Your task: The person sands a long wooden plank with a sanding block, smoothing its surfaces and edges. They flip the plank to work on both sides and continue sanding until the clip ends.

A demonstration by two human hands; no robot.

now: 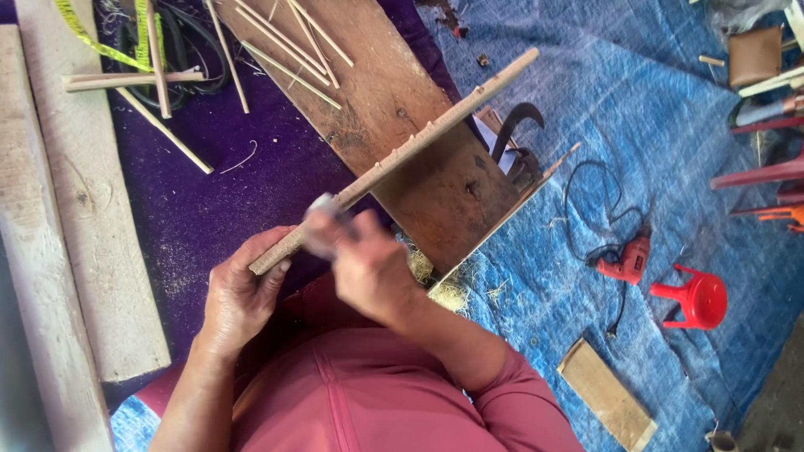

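Stick [402, 155] held by left hand [239, 297]; right hand [368, 268] blurred.

Motion blur hides what the right hand [368, 268] grips.

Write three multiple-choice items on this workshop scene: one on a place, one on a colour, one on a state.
1. Where does the drill lie?
A. on the blue tarp
B. on the wide board
C. in a hand

2. What colour is the small stool?
A. green
B. red
C. white

3. How is the long stick held?
A. lying loose
B. left hand grips its near end
C. clamped in a vise

Key: 1 A, it rests on blue sheet; 2 B, plainly red; 3 B, left fingers wrap it while the right hand works, blurred.
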